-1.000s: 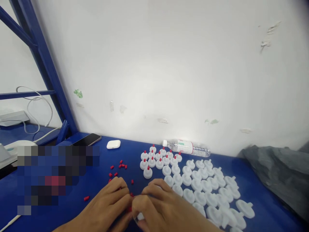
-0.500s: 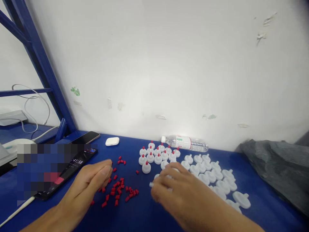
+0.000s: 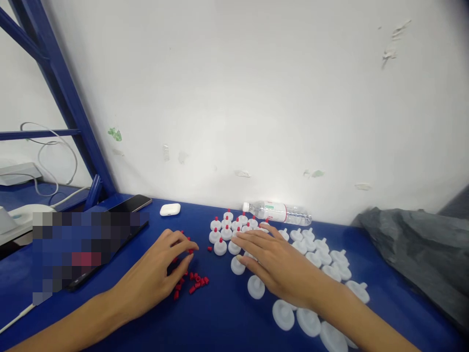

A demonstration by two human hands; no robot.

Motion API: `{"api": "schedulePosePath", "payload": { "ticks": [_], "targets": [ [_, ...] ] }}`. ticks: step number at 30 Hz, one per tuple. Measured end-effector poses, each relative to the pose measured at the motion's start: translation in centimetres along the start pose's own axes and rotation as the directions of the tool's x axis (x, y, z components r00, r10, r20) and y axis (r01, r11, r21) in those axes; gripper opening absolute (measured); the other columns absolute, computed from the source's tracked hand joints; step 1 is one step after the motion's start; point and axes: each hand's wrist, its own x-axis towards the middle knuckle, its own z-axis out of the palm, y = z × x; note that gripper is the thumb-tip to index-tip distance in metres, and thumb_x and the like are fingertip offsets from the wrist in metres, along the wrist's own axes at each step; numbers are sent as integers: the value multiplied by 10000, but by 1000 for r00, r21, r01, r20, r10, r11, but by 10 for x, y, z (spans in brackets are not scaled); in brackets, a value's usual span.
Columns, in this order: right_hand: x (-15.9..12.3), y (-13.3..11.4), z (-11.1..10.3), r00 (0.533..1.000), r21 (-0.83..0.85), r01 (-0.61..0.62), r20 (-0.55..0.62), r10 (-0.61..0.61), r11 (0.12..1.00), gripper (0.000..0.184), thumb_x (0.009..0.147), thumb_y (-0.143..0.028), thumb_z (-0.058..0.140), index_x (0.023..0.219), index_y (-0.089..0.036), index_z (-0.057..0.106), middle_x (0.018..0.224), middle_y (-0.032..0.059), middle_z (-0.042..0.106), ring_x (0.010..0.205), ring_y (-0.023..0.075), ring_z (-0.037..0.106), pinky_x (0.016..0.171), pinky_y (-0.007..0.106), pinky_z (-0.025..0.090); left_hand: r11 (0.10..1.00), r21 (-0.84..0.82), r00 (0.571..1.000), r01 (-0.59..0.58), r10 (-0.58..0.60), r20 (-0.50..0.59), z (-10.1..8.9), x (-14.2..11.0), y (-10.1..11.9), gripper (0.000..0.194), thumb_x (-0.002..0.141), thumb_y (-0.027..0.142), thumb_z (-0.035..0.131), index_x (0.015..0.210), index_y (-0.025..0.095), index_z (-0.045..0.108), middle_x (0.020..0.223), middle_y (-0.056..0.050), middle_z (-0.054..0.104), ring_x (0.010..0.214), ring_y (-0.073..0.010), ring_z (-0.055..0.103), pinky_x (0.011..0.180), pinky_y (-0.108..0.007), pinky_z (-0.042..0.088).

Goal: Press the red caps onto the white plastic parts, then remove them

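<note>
My left hand [image 3: 163,266] is over the small red caps [image 3: 198,279], thumb and fingers curved and apart; nothing shows in its grasp, and it hides part of the red pile. Fingers stretched out, my right hand [image 3: 271,254] spreads palm down above white funnel-shaped lids [image 3: 256,287] and covers several of them. Behind its fingertips stands a group of white lids with red tips [image 3: 220,247]. More plain white lids [image 3: 283,315] lie around and under the right forearm, some on their sides.
A clear bottle [image 3: 278,211] lies along the wall. A white earbud case [image 3: 170,209] and a phone [image 3: 137,202] are at back left, near another, blurred-out device with a white cable [image 3: 18,318]. Dark grey plastic sheeting [image 3: 395,249] covers the right side. A blue frame [image 3: 73,98] rises at left.
My left hand has moved right and opened from a closed shape over the red caps. The curled right hand has flattened out and shifted slightly up, uncovering white lids in front.
</note>
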Motion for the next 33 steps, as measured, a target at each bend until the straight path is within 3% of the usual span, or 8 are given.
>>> {"api": "schedulePosePath", "payload": {
  "ticks": [6,12,17,19,22,29,33],
  "targets": [
    [9,-11,-5,999,-17,45,-13,-45,999,319,1096,-354,428,1329,-284,635,1329,65,685,1294,257,582,1176,563,354,1000,0,1000,-12,12,-24,0,-3,3,286,1034,328,511,1274,271,654,1148,-55,668,1065,-230,583,951,-377,539],
    [34,-18,14,992,-70,114,58,-110,991,448,1101,-470,367,1392,-218,597,1359,106,672,1348,314,539,1187,617,305,996,-85,996,-7,0,-88,-5,-2,14,257,1061,293,398,1059,235,649,1041,-49,668,987,-220,561,916,-385,507],
    [44,-27,12,972,-54,234,-13,-235,971,273,1052,-426,547,1189,-211,643,1161,57,712,1129,233,647,1158,482,353,994,-112,993,-19,6,-116,-11,-2,23,213,1050,298,407,969,232,592,921,-32,647,875,-201,549,789,-333,510],
    [42,-35,8,950,-88,311,9,-311,947,140,1038,-277,570,1145,-197,612,1106,53,698,1030,213,653,1053,413,433,993,-115,993,-38,25,-114,-10,-4,25,193,1045,308,426,994,234,597,926,-28,642,871,-197,553,790,-327,506],
    [39,-47,4,928,-132,371,73,-364,919,168,984,-82,523,1121,-171,560,1042,61,688,903,203,629,850,344,484,986,-139,993,-93,80,-91,-7,-7,26,176,1037,297,443,984,236,600,923,-17,629,849,-184,551,796,-320,494],
    [36,-62,8,923,-59,384,22,-383,921,65,1045,-121,472,1060,-172,510,897,27,700,830,175,625,807,309,452,962,-137,971,-238,241,6,-5,-12,29,211,1025,219,450,828,234,525,819,4,593,771,-171,533,729,-304,479],
    [36,-62,5,916,-26,400,32,-399,916,34,1066,-204,496,1046,-179,506,888,18,698,807,170,633,794,309,447,960,-107,966,-258,254,-43,-5,-19,28,288,1067,249,345,892,265,574,835,-1,638,815,-202,567,840,-346,495]
  ]
}}
